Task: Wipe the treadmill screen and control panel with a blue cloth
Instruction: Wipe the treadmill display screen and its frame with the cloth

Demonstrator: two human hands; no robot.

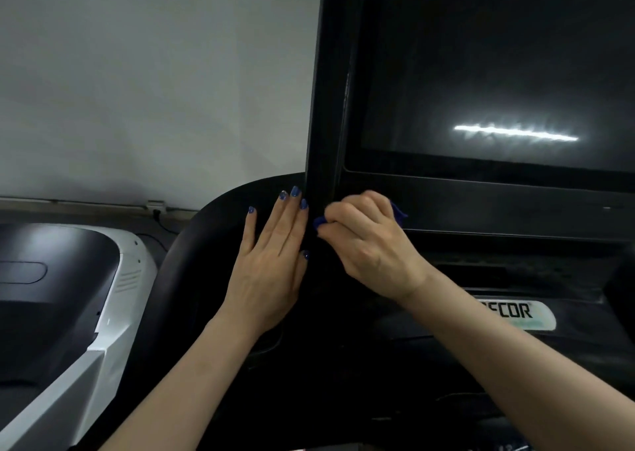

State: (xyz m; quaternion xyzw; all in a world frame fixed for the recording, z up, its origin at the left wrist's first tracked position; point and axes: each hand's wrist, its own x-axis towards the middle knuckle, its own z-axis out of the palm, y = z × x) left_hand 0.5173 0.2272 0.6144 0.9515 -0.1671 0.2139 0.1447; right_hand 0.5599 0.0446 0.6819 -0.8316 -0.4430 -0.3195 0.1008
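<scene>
The treadmill's dark screen [498,72] fills the upper right and reflects a bright strip of light. Below it lies the black control panel [515,210]. My right hand [367,244] grips a bunched blue cloth [398,211] and holds it against the lower left corner of the screen frame; only small blue bits of the cloth show past my fingers. My left hand [275,261] rests flat with straight fingers on the black console surface [213,230] just left of the frame's edge.
A white label with dark lettering [522,313] sits on the console below the panel. A neighbouring white and black machine [86,296] stands at the left. A pale wall [154,72] rises behind, with a cable running along its base.
</scene>
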